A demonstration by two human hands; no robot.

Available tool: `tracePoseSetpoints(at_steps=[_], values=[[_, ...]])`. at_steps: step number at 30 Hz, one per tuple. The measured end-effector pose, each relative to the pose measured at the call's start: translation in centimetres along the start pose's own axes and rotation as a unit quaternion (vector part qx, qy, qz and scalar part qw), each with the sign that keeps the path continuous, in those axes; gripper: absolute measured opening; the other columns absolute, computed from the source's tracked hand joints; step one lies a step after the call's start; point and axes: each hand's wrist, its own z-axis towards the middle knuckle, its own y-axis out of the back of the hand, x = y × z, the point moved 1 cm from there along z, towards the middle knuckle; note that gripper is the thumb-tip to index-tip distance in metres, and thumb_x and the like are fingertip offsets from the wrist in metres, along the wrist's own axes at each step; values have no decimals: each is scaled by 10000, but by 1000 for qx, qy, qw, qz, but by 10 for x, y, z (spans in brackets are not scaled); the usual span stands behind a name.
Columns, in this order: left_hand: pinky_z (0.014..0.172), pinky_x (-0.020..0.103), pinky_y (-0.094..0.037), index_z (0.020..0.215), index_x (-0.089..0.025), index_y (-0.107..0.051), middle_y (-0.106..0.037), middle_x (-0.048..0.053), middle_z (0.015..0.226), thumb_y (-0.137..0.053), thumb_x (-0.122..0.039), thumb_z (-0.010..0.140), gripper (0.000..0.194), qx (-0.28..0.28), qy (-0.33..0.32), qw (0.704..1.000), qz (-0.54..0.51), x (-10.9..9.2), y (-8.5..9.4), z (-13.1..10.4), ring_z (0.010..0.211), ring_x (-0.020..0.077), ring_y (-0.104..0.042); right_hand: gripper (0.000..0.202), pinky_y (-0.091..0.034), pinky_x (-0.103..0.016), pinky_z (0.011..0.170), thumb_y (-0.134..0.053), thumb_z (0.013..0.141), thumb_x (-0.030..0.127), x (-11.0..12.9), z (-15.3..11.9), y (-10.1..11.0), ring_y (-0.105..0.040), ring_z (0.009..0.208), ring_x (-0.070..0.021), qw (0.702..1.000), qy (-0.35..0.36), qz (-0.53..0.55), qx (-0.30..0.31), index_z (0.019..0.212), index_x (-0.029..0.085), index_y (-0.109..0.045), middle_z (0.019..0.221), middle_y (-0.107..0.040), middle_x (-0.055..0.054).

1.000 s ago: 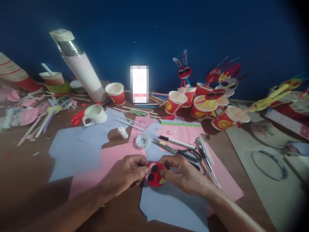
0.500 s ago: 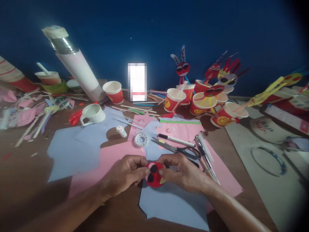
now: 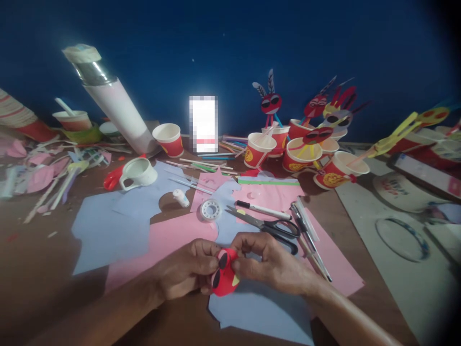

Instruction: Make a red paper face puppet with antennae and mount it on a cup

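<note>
Low in the middle of the view, a red paper face cutout (image 3: 226, 284) with black ovals and a small yellow piece is held up between both hands. My left hand (image 3: 185, 269) pinches its left edge, thumb on the front. My right hand (image 3: 264, 262) grips the upper right edge between thumb and fingers. Beneath them lies a blue paper sheet (image 3: 262, 307). Just beyond the hands are black-handled scissors (image 3: 264, 225), a white tape roll (image 3: 211, 210), a black-capped marker (image 3: 263, 210) and a small white bottle (image 3: 180, 198).
Red paper cups (image 3: 260, 148) holding paper figures stand at the back right. A white mug (image 3: 139, 173) and a tall white flask (image 3: 117, 108) are at the left, near paper scraps (image 3: 43, 178). Pens (image 3: 309, 240) lie on pink paper (image 3: 345, 274) at the right.
The red paper face has turned and tilted between my fingers, its ovals now further left. Both hands have shifted slightly, still holding it.
</note>
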Motion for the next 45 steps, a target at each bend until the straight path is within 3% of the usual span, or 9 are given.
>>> tracePoseSetpoints(at_steps=[4, 9, 16, 27, 31, 36, 40, 45], values=[[474, 187, -341, 793, -100, -722, -646, 61, 690, -789, -415, 695, 337, 23, -13, 999, -18, 0, -2, 2, 507, 83, -501, 124, -373, -229, 583, -642, 790, 254, 0, 1, -5, -454, 626, -101, 999, 16, 16, -34, 775, 174, -549, 681, -526, 35], [527, 193, -405, 779, -137, -728, -598, 18, 616, -795, -386, 696, 271, 33, -40, 998, -43, -1, -3, 2, 555, 105, -545, 133, -354, -228, 593, -649, 794, 227, -1, 2, -7, -437, 616, -91, 996, 41, 2, -74, 857, 197, -536, 673, -495, 67], [584, 238, -499, 823, -120, -750, -657, 45, 713, -811, -364, 680, 290, 26, -37, 998, -46, 4, 2, 1, 584, 155, -655, 216, -375, -244, 676, -674, 758, 212, -6, 0, -10, -481, 736, -113, 972, 82, -147, -165, 927, 211, -539, 809, -497, 48], [548, 210, -465, 887, -137, -740, -709, 82, 811, -795, -328, 711, 265, 28, -54, 996, -73, 4, 3, 1, 597, 150, -661, 188, -397, -244, 682, -675, 772, 300, -2, 2, -11, -494, 731, -125, 981, 106, -47, -153, 849, 197, -538, 766, -525, 30], [542, 216, -468, 898, -138, -743, -698, 100, 895, -784, -344, 723, 273, 43, -80, 994, -59, 0, -2, 0, 615, 151, -657, 254, -396, -251, 662, -661, 784, 405, 5, 0, 3, -490, 721, -134, 980, 100, -14, -170, 870, 187, -562, 754, -535, 13], [557, 217, -481, 923, -117, -739, -650, 99, 962, -752, -371, 758, 303, 46, -144, 988, -37, -16, -5, -8, 672, 140, -629, 237, -326, -227, 530, -600, 805, 412, 10, -1, 40, -428, 572, -103, 965, 48, -27, -256, 791, 178, -563, 654, -515, 28], [649, 235, -517, 1016, -130, -721, -634, 92, 972, -772, -330, 746, 340, 10, -160, 985, -69, -35, -14, -22, 797, 154, -603, 152, -353, -230, 558, -577, 794, 330, 13, -3, 62, -465, 587, -112, 942, 49, -99, -317, 752, 184, -573, 640, -532, 35], [630, 226, -518, 981, -137, -727, -625, 59, 914, -776, -257, 738, 276, 27, -193, 977, -91, -43, -33, -42, 745, 134, -591, 154, -381, -239, 592, -538, 822, 317, 10, -3, 71, -505, 624, -129, 916, 42, -230, -325, 760, 192, -602, 680, -582, 29]])
